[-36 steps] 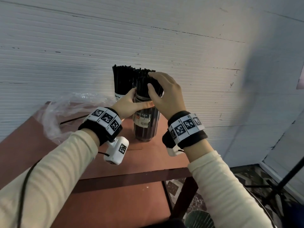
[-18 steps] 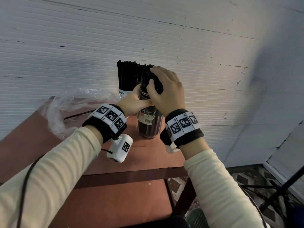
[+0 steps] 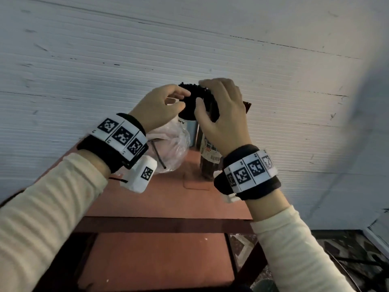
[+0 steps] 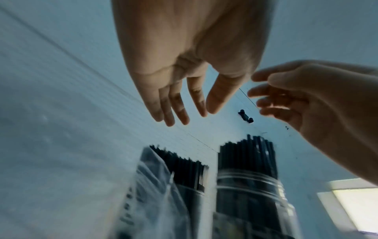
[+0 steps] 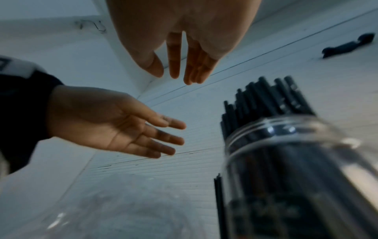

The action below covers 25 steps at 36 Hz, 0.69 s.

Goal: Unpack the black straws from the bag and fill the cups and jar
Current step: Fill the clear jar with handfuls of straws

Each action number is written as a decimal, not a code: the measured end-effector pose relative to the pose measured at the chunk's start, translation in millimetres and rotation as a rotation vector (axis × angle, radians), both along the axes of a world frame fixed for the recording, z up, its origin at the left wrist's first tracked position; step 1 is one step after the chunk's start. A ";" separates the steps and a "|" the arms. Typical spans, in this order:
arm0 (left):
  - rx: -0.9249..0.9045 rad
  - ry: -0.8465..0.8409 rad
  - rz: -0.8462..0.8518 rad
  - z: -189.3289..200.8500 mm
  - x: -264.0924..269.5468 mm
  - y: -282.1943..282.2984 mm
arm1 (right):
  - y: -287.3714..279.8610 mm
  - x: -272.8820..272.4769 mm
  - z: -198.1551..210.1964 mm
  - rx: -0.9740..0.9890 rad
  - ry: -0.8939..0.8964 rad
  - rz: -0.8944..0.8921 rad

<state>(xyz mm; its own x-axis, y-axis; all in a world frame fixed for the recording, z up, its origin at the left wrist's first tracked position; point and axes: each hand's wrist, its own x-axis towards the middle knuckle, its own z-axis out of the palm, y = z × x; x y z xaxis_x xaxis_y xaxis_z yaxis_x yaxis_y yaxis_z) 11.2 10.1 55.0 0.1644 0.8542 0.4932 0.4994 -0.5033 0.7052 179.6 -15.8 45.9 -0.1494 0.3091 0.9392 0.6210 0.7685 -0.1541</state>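
A clear jar (image 3: pixel 207 163) packed with black straws (image 3: pixel 192 95) stands on the red-brown table (image 3: pixel 179 203). Just left of it is a cup (image 3: pixel 185 123), also full of straws. My left hand (image 3: pixel 162 108) and right hand (image 3: pixel 223 114) hover at the straw tops, partly hiding them. In the left wrist view the left hand (image 4: pixel 178 105) is open above the jar (image 4: pixel 247 186) and cup (image 4: pixel 184 169) and holds nothing. In the right wrist view the right hand (image 5: pixel 180 64) is open above the jar (image 5: pixel 286 161), with straight fingers and nothing held.
A crumpled clear plastic bag (image 3: pixel 170 148) lies left of the cup with a loose black straw (image 3: pixel 159 158) in it. A white ribbed wall (image 3: pixel 189 49) stands right behind the table. The table's front edge (image 3: pixel 164 224) is near me; patterned floor (image 3: pixel 347 249) lies at lower right.
The left hand has let go of the jar's neck and the right hand has lifted off the straw tops. Both hands are now higher and open.
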 end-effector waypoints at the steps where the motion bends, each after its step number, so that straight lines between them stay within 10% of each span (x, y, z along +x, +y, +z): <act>1: 0.024 0.022 0.027 4.2 -8.6 -2.9 | -0.3 -6.2 -3.8 -0.018 0.006 0.038; 13: -0.241 0.602 0.096 -28.6 -71.5 -5.3 | 13.5 -47.8 -50.8 -1.025 -0.703 -0.024; 25: -0.268 0.454 0.324 -51.6 -91.5 9.5 | 30.1 -52.0 -59.8 -1.073 -0.626 -0.137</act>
<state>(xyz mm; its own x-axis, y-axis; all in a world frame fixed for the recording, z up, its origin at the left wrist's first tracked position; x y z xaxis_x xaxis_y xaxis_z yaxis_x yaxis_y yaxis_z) -80.3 19.6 3.3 0.0193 0.9803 0.1965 0.8773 -0.1109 0.4670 127.6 14.3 -13.9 -0.3855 0.9225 -0.0170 0.8786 0.3614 -0.3123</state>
